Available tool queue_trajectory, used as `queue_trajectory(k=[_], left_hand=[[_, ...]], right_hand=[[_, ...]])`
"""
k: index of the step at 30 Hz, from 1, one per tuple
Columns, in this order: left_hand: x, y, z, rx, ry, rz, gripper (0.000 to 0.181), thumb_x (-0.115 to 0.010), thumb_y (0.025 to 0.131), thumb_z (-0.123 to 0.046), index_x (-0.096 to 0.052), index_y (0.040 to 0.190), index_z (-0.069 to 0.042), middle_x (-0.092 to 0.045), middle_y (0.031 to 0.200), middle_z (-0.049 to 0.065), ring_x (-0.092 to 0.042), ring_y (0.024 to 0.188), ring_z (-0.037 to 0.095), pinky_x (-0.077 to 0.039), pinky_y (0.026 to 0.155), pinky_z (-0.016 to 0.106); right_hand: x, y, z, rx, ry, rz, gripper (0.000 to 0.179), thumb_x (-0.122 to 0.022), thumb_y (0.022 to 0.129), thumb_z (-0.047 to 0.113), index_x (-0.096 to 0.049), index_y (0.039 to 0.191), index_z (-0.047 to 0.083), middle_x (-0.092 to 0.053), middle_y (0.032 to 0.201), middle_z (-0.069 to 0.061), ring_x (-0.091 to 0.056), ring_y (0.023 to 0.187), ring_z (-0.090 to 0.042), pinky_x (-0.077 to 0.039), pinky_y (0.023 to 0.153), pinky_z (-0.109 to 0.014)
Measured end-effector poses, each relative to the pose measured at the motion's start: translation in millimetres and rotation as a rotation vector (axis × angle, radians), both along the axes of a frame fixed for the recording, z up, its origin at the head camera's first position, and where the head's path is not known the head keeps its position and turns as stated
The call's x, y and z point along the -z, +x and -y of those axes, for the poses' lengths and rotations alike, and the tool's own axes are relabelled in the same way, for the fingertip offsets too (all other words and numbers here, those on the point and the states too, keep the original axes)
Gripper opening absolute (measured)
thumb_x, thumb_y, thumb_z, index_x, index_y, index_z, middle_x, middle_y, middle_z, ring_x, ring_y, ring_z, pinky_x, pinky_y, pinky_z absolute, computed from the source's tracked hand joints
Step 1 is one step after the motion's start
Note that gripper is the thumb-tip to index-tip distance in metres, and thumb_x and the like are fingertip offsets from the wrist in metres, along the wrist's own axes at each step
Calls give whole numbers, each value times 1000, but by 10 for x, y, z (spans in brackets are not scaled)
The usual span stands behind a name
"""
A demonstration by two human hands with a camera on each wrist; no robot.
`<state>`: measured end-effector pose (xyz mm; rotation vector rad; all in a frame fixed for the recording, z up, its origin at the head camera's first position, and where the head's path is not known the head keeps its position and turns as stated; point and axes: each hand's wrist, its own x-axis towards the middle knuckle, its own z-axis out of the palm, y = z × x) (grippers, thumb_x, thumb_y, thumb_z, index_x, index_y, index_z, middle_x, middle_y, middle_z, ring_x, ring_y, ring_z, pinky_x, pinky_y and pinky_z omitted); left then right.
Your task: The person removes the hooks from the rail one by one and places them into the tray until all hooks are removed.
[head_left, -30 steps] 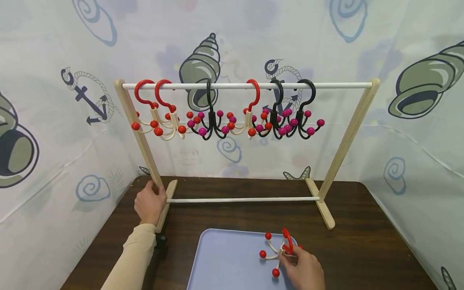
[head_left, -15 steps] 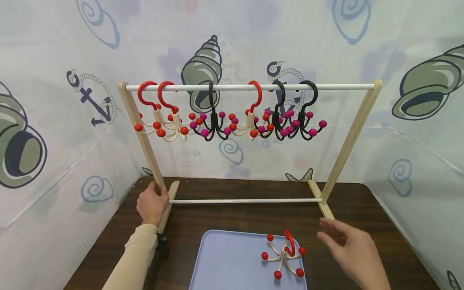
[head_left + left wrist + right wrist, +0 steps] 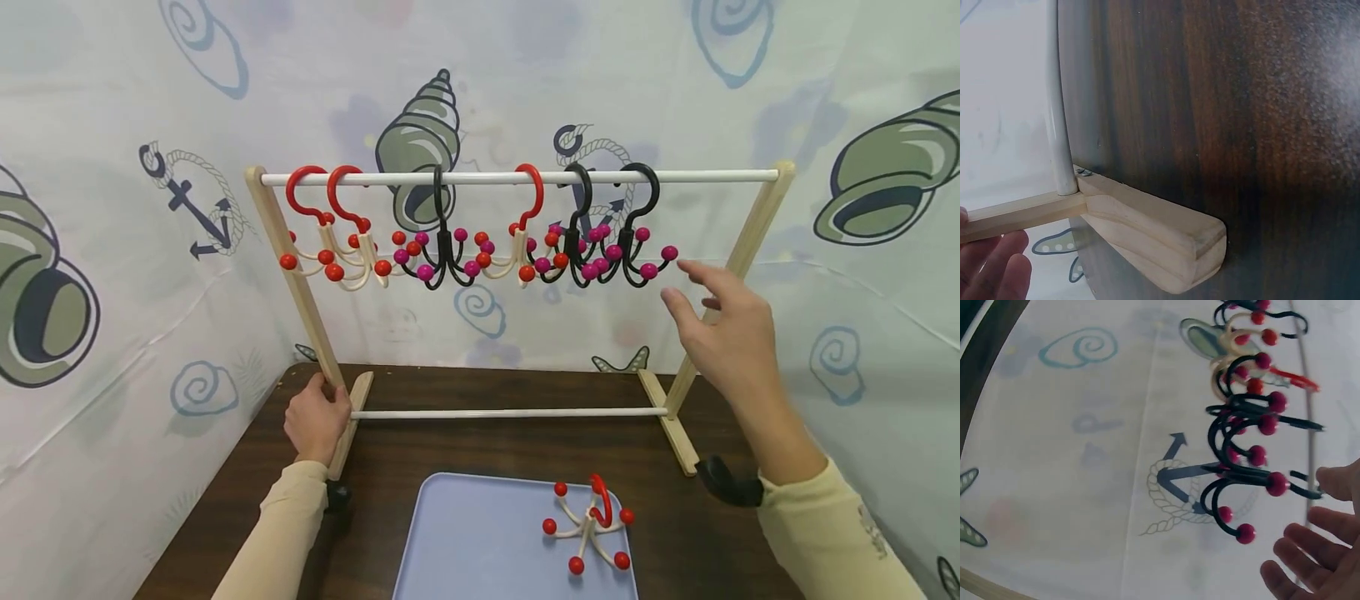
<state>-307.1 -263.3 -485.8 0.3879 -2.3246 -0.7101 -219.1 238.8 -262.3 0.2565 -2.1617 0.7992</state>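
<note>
The left hand (image 3: pixel 318 419) gripped a pale, grained wooden post (image 3: pixel 307 304). Beside the empty right hand (image 3: pixel 727 333), fingers parted, hung a curved black hanger (image 3: pixel 626 243) with round magenta tips; below, a cream, red-balled hanger (image 3: pixel 588 525) sat on a smooth blue tray (image 3: pixel 472 533).

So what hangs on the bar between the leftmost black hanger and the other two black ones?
One cream, red-hooked hanger, as the head view shows.
</note>
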Motion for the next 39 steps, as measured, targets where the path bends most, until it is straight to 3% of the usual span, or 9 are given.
queue_trajectory(k=[1, 5, 12, 17, 21, 31, 39], left_hand=[[-2, 1, 4, 1, 3, 0, 14, -64, 87, -21, -63, 91, -7, -65, 72, 13, -62, 67, 41, -41, 54, 54], [-1, 0, 18, 14, 13, 10, 14, -63, 88, -22, -62, 88, -8, -65, 72, 13, -61, 65, 40, -41, 52, 53], [14, -27, 23, 17, 14, 15, 14, -63, 89, -22, -62, 88, -9, -65, 72, 12, -62, 66, 39, -41, 52, 53], [16, -34, 22, 19, 17, 22, 13, -62, 88, -22, -62, 87, -9, -65, 72, 11, -61, 65, 38, -42, 53, 52], [3, -23, 24, 13, 16, 16, 13, -62, 88, -22, -62, 87, -9, -65, 72, 12, -61, 66, 40, -42, 53, 53], [15, -11, 19, 18, 12, 25, 14, -62, 88, -22, -62, 89, -8, -65, 73, 12, -62, 66, 40, -42, 54, 54], [-6, -11, 39, 16, 15, 23, 15, -62, 88, -22, -63, 93, -7, -66, 73, 13, -62, 67, 40, -42, 54, 54]], right_hand=[[-53, -77, 4, -9, 9, 5, 40, -68, 92, 21, -64, 128, 5, -64, 126, -15, -59, 115, -34, -48, 87, -53], [-216, -329, 18, -45, 72, 61, 44, -61, 96, 24, -58, 134, 3, -61, 128, -19, -54, 121, -37, -43, 92, -56], [-336, -609, 32, -85, 105, 185, 48, -56, 98, 31, -56, 136, 1, -62, 125, -21, -58, 103, -36, -43, 81, -48], [-436, -690, 81, -105, 101, 332, 53, -53, 98, 39, -55, 137, 2, -62, 127, -20, -59, 109, -37, -46, 85, -51], [-516, -722, 145, -102, 127, 402, 52, -55, 98, 37, -56, 134, -2, -62, 124, -23, -59, 111, -38, -46, 86, -52], [-570, -794, 175, -32, 130, 461, 46, -59, 96, 29, -60, 128, -4, -66, 116, -25, -58, 111, -40, -46, 84, -52], [-568, -841, 196, -22, 131, 450, 45, -61, 96, 27, -60, 127, -5, -67, 114, -24, -60, 108, -40, -46, 84, -51]])
